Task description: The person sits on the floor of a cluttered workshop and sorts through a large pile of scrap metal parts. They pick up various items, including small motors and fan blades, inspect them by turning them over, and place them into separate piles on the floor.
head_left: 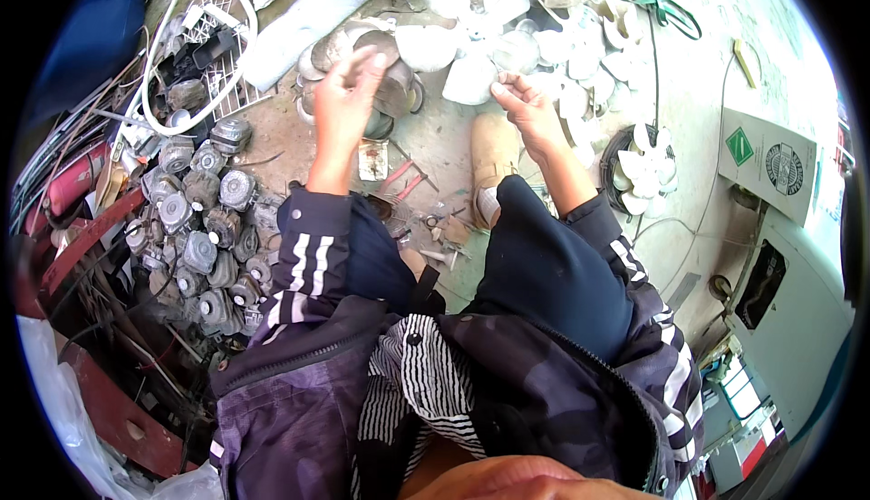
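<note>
My right hand (530, 109) has its thumb and fingertips at the edge of a white multi-blade fan impeller (469, 82) and pinches one of its blades. The impeller is tilted above the floor in front of my right shoe (494, 146). My left hand (348, 95) is blurred, raised with thumb and fingers apart, and nothing shows in it. Behind and beside it lies a pile of dusty grey-brown fan impellers (394, 88). More white fan impellers (584, 51) are heaped beyond my right hand.
Small electric motors (200, 252) are piled at left, near a white hose loop (251, 24) and a blue plastic container (92, 44). Red-handled pliers (401, 177) lie between my feet. At right are a white impeller on coiled black cable (646, 170) and a cardboard box (768, 163).
</note>
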### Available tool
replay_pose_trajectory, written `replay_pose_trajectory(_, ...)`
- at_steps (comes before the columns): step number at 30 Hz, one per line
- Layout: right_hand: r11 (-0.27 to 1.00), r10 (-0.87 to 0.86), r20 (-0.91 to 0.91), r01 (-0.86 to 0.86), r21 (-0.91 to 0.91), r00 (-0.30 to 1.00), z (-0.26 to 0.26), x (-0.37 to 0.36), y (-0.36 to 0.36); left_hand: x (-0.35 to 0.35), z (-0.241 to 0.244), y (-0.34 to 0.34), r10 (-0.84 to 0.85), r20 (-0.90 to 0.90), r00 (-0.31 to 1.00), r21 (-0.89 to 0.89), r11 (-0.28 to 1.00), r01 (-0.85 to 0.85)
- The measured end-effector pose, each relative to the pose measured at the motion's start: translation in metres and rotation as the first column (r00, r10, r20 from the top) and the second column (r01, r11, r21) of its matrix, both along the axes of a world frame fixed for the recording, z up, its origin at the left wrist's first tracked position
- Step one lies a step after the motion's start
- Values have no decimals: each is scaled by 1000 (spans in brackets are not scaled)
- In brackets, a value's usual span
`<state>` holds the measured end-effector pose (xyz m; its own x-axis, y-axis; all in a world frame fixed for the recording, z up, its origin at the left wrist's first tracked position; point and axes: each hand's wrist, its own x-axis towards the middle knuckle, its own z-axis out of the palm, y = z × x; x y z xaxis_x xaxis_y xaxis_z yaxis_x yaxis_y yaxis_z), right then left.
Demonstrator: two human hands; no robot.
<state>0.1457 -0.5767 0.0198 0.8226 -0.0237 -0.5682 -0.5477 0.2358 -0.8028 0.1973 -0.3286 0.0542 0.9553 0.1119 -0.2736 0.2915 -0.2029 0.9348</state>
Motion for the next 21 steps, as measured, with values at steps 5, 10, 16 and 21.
replay_pose_trajectory(5,996,78,127,-71,-61,989,6,30,7,12,-13,-1,14,-331,944,-362,922,-141)
replay_pose_trajectory(10,969,105,277,-36,-245,955,-6,59,2,23,3,-27,194,17,981,-450,877,-166)
replay_pose_trajectory(16,996,-94,62,94,3,994,13,55,-11,15,2,-40,-311,743,593,545,795,-267)
replay_pose_trajectory(21,832,-240,19,196,520,970,13,51,-27,3,-2,-44,-459,735,500,621,751,-223)
